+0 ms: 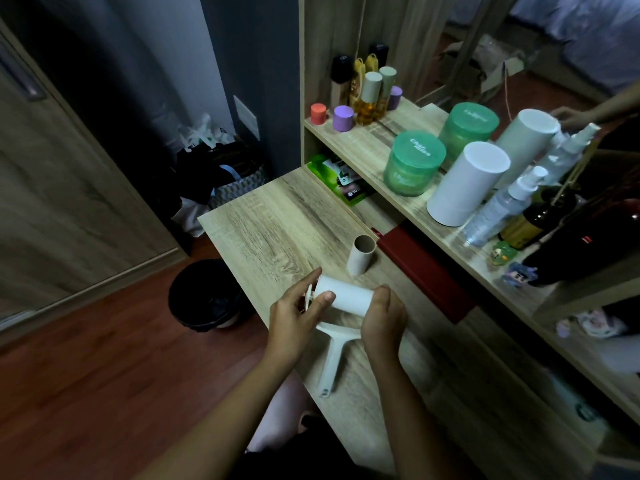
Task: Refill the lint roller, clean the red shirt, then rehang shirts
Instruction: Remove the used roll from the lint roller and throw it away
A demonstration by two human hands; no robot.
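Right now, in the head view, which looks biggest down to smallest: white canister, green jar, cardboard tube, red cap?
1. white canister
2. green jar, nearly as big
3. cardboard tube
4. red cap, though it stands farthest from the camera

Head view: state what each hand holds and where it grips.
Both hold the white refill roll on the lint roller: left hand pinches its left end, right hand wraps its right end. The handle is ungripped.
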